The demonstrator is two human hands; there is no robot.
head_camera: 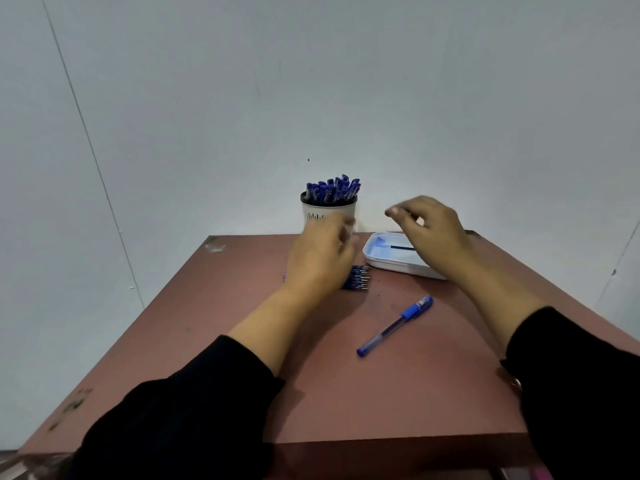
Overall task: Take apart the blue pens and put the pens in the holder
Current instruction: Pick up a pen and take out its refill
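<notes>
A matte reddish-brown table [329, 393] carries one capped blue plastic pen with a clear barrel [395, 325], lying between the two forearms, nearer than both hands. A round white holder with a dark rim [328, 209] stands at the far edge, crowded with blue pens [333, 189], too many to count. The left hand [320, 259], blurred, hovers over a row of blue refills [358, 278]; its grip cannot be told. The right hand [427, 233] hangs loosely curled, holding nothing, above one shallow white rectangular tray [398, 263].
</notes>
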